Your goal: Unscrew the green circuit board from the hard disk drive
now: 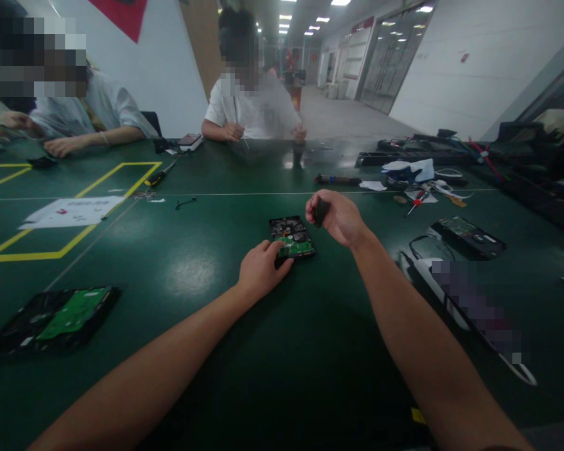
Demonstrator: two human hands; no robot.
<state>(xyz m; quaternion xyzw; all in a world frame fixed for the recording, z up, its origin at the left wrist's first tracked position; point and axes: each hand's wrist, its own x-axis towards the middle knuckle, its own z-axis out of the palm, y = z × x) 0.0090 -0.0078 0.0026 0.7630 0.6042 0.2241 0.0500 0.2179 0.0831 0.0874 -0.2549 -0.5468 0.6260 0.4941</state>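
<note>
A hard drive lies on the green table in front of me, its green circuit board facing up. My left hand is at its near left corner, fingers over the board and thumb along the near edge, holding it against the table. Just above the drive's right side, my right hand is raised and closed round a short dark object. The object's lower end is hidden or blurred, and its kind cannot be made out.
Another hard drive lies at the left, and a third drive at the right, behind a phone-like device. A yellow-black screwdriver, a dark pen-shaped tool and a red screwdriver lie farther back. Two people sit opposite.
</note>
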